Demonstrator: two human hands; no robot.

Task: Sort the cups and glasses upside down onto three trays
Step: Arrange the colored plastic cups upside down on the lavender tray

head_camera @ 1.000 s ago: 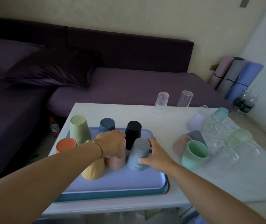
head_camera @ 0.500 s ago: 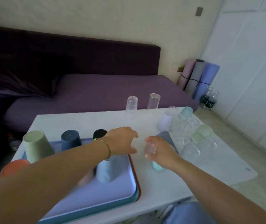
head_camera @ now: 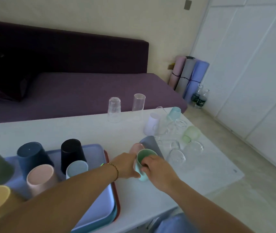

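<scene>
Head view. The right hand (head_camera: 159,169) clamps the mint-green cup (head_camera: 144,156), with fingertips hooked inside the rim and the thumb on the outer wall. The left hand (head_camera: 125,165) lies against the cup's left side with its fingers hidden, so whether it grips cannot be told. The cup stands mouth up, tipped toward the viewer, on the white table (head_camera: 66,128). It is just right of the lavender top tray (head_camera: 93,214) of a stack of 3, and just in front of a pink cup (head_camera: 136,147) and a grey cup (head_camera: 150,143) lying on their sides. The step in hand is judged to be lifting and inverting. Done well, the cup rises clear of its 2 neighbours before the wrist rolls it over. It then lands rim first on a bare near part of the tray, apart from the 6 inverted cups (head_camera: 71,153) in view. The cup looks matt, opaque and smooth-walled, and is probably light plastic.
</scene>
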